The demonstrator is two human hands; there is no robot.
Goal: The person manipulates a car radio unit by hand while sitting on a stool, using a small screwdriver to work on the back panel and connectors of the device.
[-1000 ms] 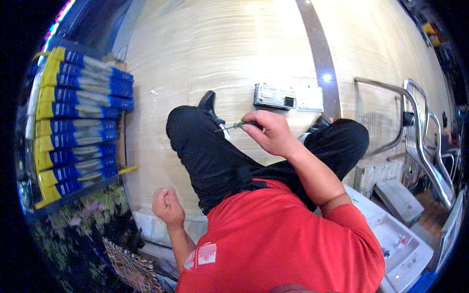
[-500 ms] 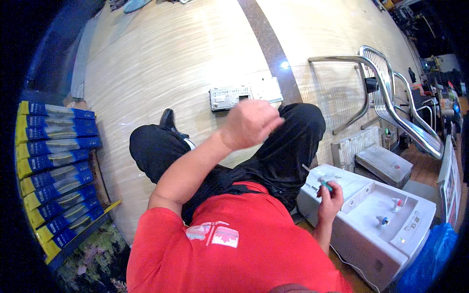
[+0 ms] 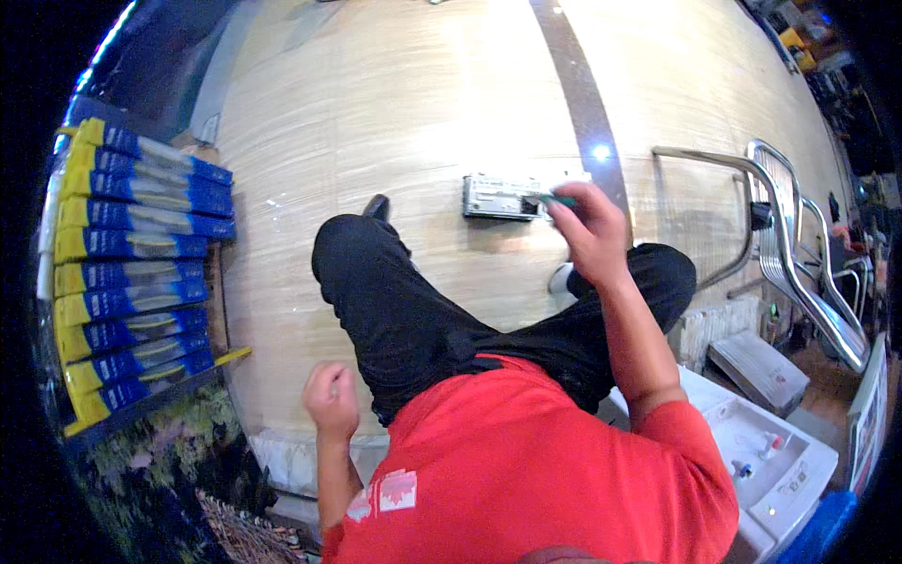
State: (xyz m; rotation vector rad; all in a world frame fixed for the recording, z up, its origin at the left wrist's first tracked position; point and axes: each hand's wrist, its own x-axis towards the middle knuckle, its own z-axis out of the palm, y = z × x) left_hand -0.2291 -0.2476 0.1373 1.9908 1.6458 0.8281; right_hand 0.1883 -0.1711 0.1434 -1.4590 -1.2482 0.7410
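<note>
A flat silver metal device casing [image 3: 493, 197] with slots in its top lies on the floor ahead of me. My right hand [image 3: 594, 230] is at its right end, fingers closed round a small screwdriver with a green handle [image 3: 565, 200]. The tool points left toward a dark opening in the casing; I cannot tell whether its tip touches. Beside my left knee, away from the casing, my left hand [image 3: 332, 399] is raised with its fingers curled in. Whatever those fingers hold, if anything, is hidden.
A rack of blue and yellow packages [image 3: 141, 268] stands at the left. On the right are a metal-framed chair [image 3: 785, 240], a grey box [image 3: 759, 371] and a white water dispenser [image 3: 723, 414] with red and blue taps. A blue plastic bag [image 3: 827, 531] is at lower right.
My left hand has gone from above the casing to beside my left knee. My right hand has carried the screwdriver from over the water dispenser to the casing. The view has shifted too.
</note>
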